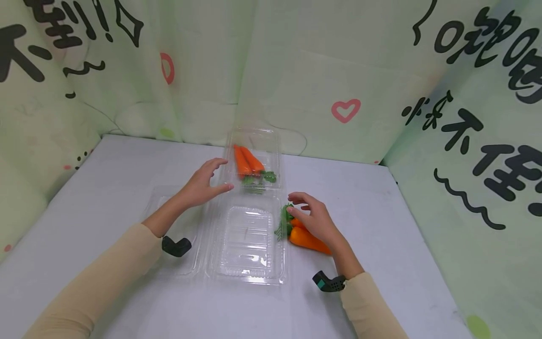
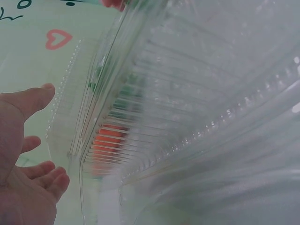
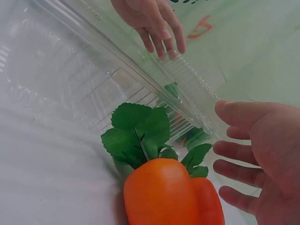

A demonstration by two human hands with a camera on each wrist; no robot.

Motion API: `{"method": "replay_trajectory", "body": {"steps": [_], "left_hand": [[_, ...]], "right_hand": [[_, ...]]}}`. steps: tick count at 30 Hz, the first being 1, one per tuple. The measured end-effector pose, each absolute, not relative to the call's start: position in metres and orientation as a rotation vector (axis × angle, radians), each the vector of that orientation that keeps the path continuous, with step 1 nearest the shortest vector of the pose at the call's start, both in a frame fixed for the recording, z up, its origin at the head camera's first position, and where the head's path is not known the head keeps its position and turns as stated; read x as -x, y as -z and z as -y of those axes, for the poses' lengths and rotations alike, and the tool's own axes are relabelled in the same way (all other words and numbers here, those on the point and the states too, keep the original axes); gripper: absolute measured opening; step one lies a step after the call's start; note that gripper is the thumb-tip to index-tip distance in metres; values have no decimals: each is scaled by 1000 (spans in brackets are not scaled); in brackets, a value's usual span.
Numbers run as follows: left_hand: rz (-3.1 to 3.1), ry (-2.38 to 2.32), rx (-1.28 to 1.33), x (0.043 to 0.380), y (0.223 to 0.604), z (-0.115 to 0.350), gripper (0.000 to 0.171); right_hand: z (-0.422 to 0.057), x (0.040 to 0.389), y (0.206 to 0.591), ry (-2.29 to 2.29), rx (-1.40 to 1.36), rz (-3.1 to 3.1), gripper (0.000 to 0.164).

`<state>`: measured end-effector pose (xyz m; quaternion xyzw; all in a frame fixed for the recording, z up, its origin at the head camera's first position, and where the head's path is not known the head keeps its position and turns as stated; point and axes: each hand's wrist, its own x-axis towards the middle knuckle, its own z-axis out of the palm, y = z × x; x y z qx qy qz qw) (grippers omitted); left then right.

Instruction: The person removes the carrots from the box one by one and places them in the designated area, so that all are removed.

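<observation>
Two orange carrots with green leaves lie within the farther section of clear plastic packaging. Just left of it my left hand hovers, thumb and fingers spread and holding nothing. In front lies a clear plastic tray with ribbed walls and nothing inside. More orange carrots with leafy tops lie at the tray's right side. My right hand is above these carrots, its fingers loosely bent and apart, with nothing held. In the right wrist view, a gap separates the fingertips from the plastic wall.
Another clear plastic container lies to the left, partly under my left forearm. The white table is bordered by a pale green curtain at the back and sides. Black devices sit at both wrists.
</observation>
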<state>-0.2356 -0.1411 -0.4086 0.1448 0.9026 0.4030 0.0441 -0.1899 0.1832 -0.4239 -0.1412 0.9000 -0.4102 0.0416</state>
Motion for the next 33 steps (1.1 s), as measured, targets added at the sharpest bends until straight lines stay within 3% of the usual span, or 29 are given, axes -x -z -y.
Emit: {"method": "replay_trajectory", "body": {"steps": [33], "left_hand": [[-2715, -1237, -276, 242, 413, 135, 73]], "right_hand": [[-169, 213, 424, 1255, 349, -2750, 51]]}}
